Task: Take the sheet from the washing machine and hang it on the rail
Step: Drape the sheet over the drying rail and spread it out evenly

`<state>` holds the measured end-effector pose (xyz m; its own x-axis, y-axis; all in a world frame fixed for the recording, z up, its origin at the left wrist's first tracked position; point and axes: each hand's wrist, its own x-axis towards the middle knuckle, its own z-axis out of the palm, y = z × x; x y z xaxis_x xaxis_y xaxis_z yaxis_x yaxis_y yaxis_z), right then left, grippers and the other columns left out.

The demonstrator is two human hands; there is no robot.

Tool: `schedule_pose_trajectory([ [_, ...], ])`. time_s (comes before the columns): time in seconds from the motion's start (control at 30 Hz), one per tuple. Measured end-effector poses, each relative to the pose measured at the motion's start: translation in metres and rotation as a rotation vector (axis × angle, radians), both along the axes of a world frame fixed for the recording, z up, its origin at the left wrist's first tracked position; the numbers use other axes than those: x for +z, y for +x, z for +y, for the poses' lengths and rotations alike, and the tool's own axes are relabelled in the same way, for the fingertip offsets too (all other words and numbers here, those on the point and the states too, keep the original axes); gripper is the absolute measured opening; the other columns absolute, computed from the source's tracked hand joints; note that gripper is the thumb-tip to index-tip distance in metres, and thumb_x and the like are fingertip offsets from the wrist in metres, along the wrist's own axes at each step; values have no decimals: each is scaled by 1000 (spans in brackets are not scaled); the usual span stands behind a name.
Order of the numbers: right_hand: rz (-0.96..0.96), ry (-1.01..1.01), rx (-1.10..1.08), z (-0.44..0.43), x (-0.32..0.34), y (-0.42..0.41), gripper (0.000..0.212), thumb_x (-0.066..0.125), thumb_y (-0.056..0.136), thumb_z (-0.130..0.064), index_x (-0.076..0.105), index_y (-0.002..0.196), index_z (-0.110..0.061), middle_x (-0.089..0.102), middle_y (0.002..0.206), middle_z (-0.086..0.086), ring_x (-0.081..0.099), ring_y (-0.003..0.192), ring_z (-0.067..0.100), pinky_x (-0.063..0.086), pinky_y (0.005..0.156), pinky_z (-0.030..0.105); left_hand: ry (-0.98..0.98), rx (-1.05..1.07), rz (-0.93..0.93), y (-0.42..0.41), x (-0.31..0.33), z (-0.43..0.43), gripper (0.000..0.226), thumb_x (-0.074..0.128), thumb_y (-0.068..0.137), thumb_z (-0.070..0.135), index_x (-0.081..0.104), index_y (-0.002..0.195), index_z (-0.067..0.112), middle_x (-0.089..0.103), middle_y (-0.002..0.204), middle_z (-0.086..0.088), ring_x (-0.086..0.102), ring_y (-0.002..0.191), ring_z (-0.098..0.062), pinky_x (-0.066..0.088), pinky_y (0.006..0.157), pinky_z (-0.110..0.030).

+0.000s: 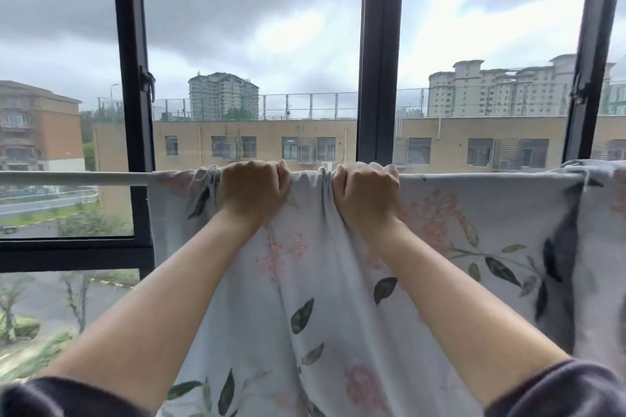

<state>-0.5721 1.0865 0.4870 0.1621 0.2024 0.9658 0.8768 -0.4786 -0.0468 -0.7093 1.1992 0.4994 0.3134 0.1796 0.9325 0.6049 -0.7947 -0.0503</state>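
A pale blue sheet (474,213) printed with pink flowers and dark green leaves hangs over a white horizontal rail (67,178) in front of the window. It covers the rail from about the middle to the right edge of the view. My left hand (254,188) is closed on a bunch of the sheet at the rail's top. My right hand (367,193) grips the sheet a short way to the right, also at the rail. The fabric between and below my hands is gathered into folds. The rail's left part is bare.
Behind the rail stands a large window with black frames (133,112) and a thick black post (379,54). Outside are brick buildings, towers and a grey sky. My dark sleeves show at the bottom corners.
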Motion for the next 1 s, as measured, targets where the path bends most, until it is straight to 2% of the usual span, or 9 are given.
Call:
schedule_pose_trajectory([
  [0.1,14,-2,49,-2,-13,-12,36,32,93,-31,61,88,-11,63,90,7,57,89,30,36,92,46,11,-112,-31,3,-8,-5,47,25,87,32,62,70,8,63,66,-11,54,57,-26,38,64,-33],
  [0.2,3,-19,76,-11,-50,-24,42,36,94,-30,48,131,-13,47,138,9,37,133,31,22,112,52,80,-141,18,-8,-42,-7,38,38,87,24,57,116,9,59,120,-13,50,116,-32,28,105,-46],
  [0.3,81,-181,190,-24,-111,-39,52,33,90,-28,35,140,-17,30,151,14,27,139,35,31,108,52,50,-193,-11,-34,-98,-12,45,44,83,17,48,128,12,43,141,-16,23,136,-31,17,112,-56],
  [0.47,257,-428,171,-52,-213,-43,48,37,85,-25,50,130,-16,42,143,13,40,132,34,46,96,47,-284,-45,-189,-82,-176,-10,64,54,85,18,29,143,15,19,154,-13,15,142,-29,5,113,-53],
  [0.53,303,-515,188,-61,-237,-45,45,44,79,-23,57,122,-14,54,132,12,54,118,32,52,88,41,-555,-137,-305,-95,-191,-10,69,58,87,22,21,145,13,26,149,-16,29,135,-33,27,108,-52],
  [0.6,358,-562,247,-65,-255,-46,43,42,79,-24,61,115,-12,60,124,11,60,108,31,52,86,42,-820,-186,-348,-101,-198,-10,56,57,89,28,31,135,9,53,123,-21,55,106,-37,49,85,-49],
  [0.8,592,-625,358,-75,-280,-57,56,25,81,-40,57,120,-14,59,121,5,58,106,25,51,85,40,-956,-108,-332,-113,-231,-23,21,56,91,25,52,85,5,55,72,-13,58,73,-37,42,57,-37],
  [0.9,714,-649,529,-70,-279,-72,36,45,89,-32,55,120,-17,57,119,3,55,109,21,44,92,32,-1014,-139,-321,-118,-241,-37,20,59,89,27,53,82,9,55,67,-5,56,69,-32,37,54,-31],
  [1.0,775,-745,718,-57,-270,-103,53,60,83,-43,45,131,-25,55,124,-5,51,114,11,38,97,25,-1214,-547,-216,-120,-238,-53,36,52,83,55,55,97,22,62,87,7,61,84,-16,49,67,-27],
])
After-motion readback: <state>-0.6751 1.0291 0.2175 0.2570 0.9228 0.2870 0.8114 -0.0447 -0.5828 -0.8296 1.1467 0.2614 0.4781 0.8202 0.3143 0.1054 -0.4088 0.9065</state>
